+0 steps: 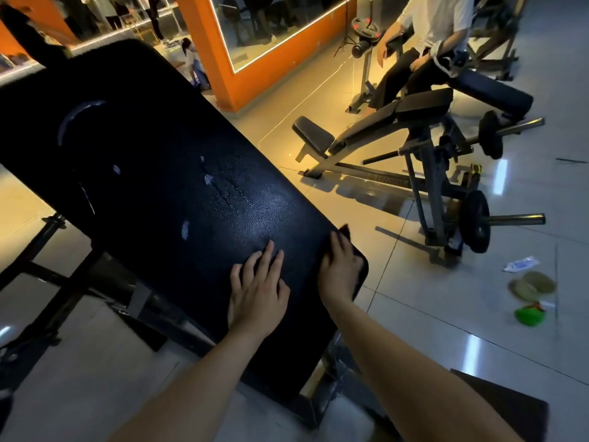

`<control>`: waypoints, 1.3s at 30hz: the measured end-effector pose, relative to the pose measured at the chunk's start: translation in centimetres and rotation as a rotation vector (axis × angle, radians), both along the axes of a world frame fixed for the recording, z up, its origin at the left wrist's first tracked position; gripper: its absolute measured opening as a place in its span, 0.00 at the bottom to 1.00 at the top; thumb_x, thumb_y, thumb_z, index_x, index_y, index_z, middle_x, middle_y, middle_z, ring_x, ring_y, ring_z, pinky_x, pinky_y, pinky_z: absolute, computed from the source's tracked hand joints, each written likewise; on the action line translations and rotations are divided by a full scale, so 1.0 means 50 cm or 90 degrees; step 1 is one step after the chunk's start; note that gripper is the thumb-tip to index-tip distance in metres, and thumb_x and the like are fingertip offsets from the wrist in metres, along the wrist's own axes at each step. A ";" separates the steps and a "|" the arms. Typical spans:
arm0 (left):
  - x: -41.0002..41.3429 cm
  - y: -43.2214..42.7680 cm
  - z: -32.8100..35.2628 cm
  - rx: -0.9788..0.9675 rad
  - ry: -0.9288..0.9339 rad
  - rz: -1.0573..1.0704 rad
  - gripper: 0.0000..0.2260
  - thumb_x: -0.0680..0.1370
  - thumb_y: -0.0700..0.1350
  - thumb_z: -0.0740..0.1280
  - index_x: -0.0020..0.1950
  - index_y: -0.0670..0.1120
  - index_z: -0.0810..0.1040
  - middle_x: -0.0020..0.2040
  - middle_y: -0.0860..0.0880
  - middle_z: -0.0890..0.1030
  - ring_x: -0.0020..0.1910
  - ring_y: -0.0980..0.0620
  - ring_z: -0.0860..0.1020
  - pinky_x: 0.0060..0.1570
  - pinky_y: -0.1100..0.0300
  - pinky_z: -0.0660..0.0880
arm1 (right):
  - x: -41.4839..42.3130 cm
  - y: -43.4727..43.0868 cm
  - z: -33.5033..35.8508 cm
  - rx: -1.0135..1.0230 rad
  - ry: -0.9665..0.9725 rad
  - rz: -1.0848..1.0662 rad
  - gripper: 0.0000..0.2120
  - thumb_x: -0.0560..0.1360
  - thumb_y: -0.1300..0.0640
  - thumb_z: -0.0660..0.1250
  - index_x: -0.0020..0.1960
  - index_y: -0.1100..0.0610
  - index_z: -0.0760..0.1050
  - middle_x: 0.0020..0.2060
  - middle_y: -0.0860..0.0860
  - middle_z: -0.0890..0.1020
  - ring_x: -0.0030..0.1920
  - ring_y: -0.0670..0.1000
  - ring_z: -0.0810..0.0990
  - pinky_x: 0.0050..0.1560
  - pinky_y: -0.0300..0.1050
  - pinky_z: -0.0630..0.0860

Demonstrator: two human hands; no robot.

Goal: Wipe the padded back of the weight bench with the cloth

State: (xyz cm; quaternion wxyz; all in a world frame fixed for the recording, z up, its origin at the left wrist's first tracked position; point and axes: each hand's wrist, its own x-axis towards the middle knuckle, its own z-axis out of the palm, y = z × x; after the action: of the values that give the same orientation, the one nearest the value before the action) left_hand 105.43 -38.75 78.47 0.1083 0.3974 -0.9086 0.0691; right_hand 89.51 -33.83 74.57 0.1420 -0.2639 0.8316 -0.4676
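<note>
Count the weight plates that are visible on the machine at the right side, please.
2. One weight plate sits on the upper bar of the machine; the other weight plate sits on the lower bar near the floor. More may be hidden behind the frame.

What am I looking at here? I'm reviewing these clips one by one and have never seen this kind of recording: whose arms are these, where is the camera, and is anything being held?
There is no machine here. One wide-angle camera sits on a person's head, looking forward and down, so the two bare arms coming in from the bottom are the wearer's own. The big black slab is the padded back of a weight bench, tilted, its cover cracked and worn in spots. The left hand lies flat on the pad with fingers spread and holds nothing. The right hand presses a dark cloth against the pad's lower right edge; only a corner of the cloth shows past the fingers. Behind, on the tiled floor, stands another bench machine with a seated person.
</note>
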 end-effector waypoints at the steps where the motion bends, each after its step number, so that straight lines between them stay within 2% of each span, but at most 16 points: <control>1: 0.002 0.000 0.000 0.001 -0.004 -0.009 0.26 0.78 0.52 0.59 0.76 0.51 0.69 0.81 0.51 0.62 0.75 0.49 0.63 0.70 0.44 0.56 | -0.002 0.032 -0.018 0.015 -0.071 -0.054 0.24 0.83 0.56 0.55 0.77 0.44 0.60 0.77 0.45 0.61 0.69 0.56 0.62 0.70 0.58 0.65; 4: 0.011 0.001 0.004 0.013 -0.006 -0.027 0.25 0.79 0.52 0.57 0.76 0.51 0.69 0.81 0.51 0.62 0.75 0.49 0.63 0.71 0.44 0.54 | 0.043 0.088 -0.034 0.030 -0.175 -0.142 0.22 0.84 0.54 0.52 0.78 0.45 0.58 0.77 0.45 0.60 0.67 0.55 0.61 0.67 0.54 0.64; 7: 0.032 0.010 0.007 0.054 0.038 -0.073 0.24 0.80 0.49 0.54 0.75 0.49 0.70 0.79 0.50 0.65 0.75 0.48 0.64 0.74 0.45 0.54 | 0.113 0.078 -0.007 0.010 -0.183 -0.165 0.22 0.84 0.55 0.52 0.78 0.49 0.60 0.78 0.46 0.59 0.68 0.56 0.61 0.69 0.52 0.63; 10: 0.082 0.010 0.018 0.084 0.148 -0.160 0.24 0.78 0.44 0.54 0.73 0.44 0.73 0.76 0.48 0.71 0.72 0.45 0.67 0.73 0.42 0.64 | 0.185 0.022 0.041 -0.023 -0.123 -0.093 0.21 0.83 0.57 0.56 0.76 0.52 0.64 0.77 0.49 0.63 0.68 0.57 0.64 0.69 0.47 0.59; 13: 0.156 -0.013 0.053 -0.006 0.190 -0.099 0.24 0.76 0.44 0.57 0.72 0.46 0.75 0.74 0.48 0.73 0.66 0.43 0.72 0.65 0.40 0.67 | 0.261 -0.060 0.118 -0.116 -0.058 0.039 0.21 0.80 0.59 0.61 0.73 0.56 0.70 0.74 0.53 0.69 0.69 0.59 0.69 0.67 0.39 0.58; 17: 0.251 -0.071 0.095 -0.017 0.148 -0.006 0.30 0.75 0.47 0.68 0.77 0.47 0.65 0.78 0.45 0.65 0.72 0.41 0.65 0.69 0.39 0.63 | 0.348 -0.126 0.197 -0.171 0.055 0.181 0.22 0.81 0.57 0.60 0.75 0.52 0.67 0.75 0.48 0.67 0.66 0.56 0.67 0.68 0.47 0.66; 19: 0.289 -0.102 0.107 -0.033 0.128 -0.011 0.29 0.77 0.50 0.64 0.78 0.46 0.64 0.79 0.44 0.63 0.74 0.40 0.64 0.72 0.38 0.59 | 0.362 -0.114 0.174 -0.125 0.104 0.111 0.24 0.80 0.58 0.60 0.75 0.49 0.66 0.75 0.46 0.66 0.65 0.55 0.67 0.66 0.50 0.69; 20: 0.306 -0.118 0.115 -0.038 0.130 -0.009 0.29 0.78 0.52 0.61 0.78 0.46 0.65 0.79 0.43 0.63 0.74 0.41 0.64 0.73 0.38 0.58 | 0.365 -0.101 0.155 -0.099 0.088 0.036 0.24 0.80 0.58 0.60 0.75 0.48 0.65 0.76 0.46 0.65 0.65 0.55 0.67 0.67 0.50 0.68; 23: 0.351 -0.165 0.144 -0.034 0.134 -0.025 0.29 0.79 0.54 0.58 0.79 0.45 0.63 0.81 0.44 0.60 0.76 0.42 0.61 0.75 0.38 0.55 | 0.394 -0.076 0.123 -0.048 -0.048 -0.151 0.22 0.82 0.55 0.56 0.76 0.49 0.64 0.76 0.45 0.63 0.63 0.55 0.65 0.67 0.53 0.63; 25: 0.369 -0.190 0.159 -0.006 0.143 -0.053 0.29 0.80 0.54 0.58 0.80 0.45 0.61 0.81 0.45 0.59 0.77 0.44 0.59 0.75 0.39 0.56 | 0.420 -0.109 0.152 -0.058 -0.093 -0.177 0.21 0.83 0.54 0.54 0.76 0.49 0.64 0.77 0.45 0.63 0.63 0.56 0.64 0.68 0.56 0.62; 28: 0.388 -0.214 0.164 0.025 0.191 -0.120 0.27 0.81 0.47 0.62 0.79 0.44 0.62 0.80 0.47 0.63 0.75 0.46 0.62 0.72 0.42 0.65 | 0.456 -0.197 0.242 -0.132 -0.012 -0.059 0.21 0.82 0.57 0.57 0.75 0.51 0.67 0.75 0.48 0.66 0.66 0.57 0.66 0.69 0.55 0.63; 30: 0.407 -0.224 0.157 0.025 0.219 -0.167 0.31 0.79 0.43 0.69 0.79 0.45 0.61 0.78 0.45 0.66 0.73 0.46 0.63 0.69 0.42 0.70 | 0.485 -0.245 0.300 -0.177 0.056 0.078 0.22 0.80 0.59 0.59 0.74 0.52 0.68 0.75 0.48 0.67 0.67 0.57 0.65 0.69 0.50 0.63; 32: 0.420 -0.230 0.149 0.042 0.231 -0.186 0.36 0.76 0.42 0.73 0.79 0.46 0.59 0.78 0.46 0.66 0.74 0.47 0.63 0.69 0.43 0.71 | 0.492 -0.266 0.312 -0.181 0.089 0.150 0.23 0.80 0.60 0.59 0.75 0.51 0.67 0.76 0.46 0.66 0.67 0.57 0.64 0.69 0.48 0.63; 34: 0.421 -0.228 0.145 0.058 0.216 -0.193 0.33 0.78 0.43 0.70 0.80 0.47 0.58 0.80 0.48 0.62 0.77 0.47 0.58 0.72 0.44 0.67 | 0.482 -0.252 0.279 -0.163 0.114 0.096 0.23 0.80 0.59 0.60 0.74 0.49 0.68 0.75 0.45 0.67 0.64 0.56 0.67 0.66 0.50 0.66; 36: 0.416 -0.223 0.145 0.076 0.219 -0.187 0.27 0.82 0.45 0.59 0.81 0.46 0.57 0.81 0.48 0.59 0.78 0.49 0.55 0.73 0.46 0.65 | 0.472 -0.205 0.223 -0.114 0.093 -0.068 0.24 0.79 0.59 0.61 0.73 0.48 0.69 0.74 0.45 0.69 0.62 0.57 0.69 0.65 0.51 0.68; 39: 0.413 -0.216 0.149 0.105 0.238 -0.185 0.26 0.83 0.48 0.50 0.81 0.46 0.57 0.82 0.50 0.58 0.79 0.51 0.54 0.75 0.50 0.62 | 0.474 -0.133 0.161 -0.068 -0.051 -0.247 0.23 0.80 0.58 0.59 0.75 0.49 0.67 0.74 0.45 0.68 0.63 0.55 0.67 0.68 0.52 0.65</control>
State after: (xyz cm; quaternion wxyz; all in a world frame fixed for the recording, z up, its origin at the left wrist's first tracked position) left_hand 126.05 -49.55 85.91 0.2505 0.2761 -0.9229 -0.0963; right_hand 113.23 -40.45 82.64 0.0678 -0.0873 0.8345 -0.5398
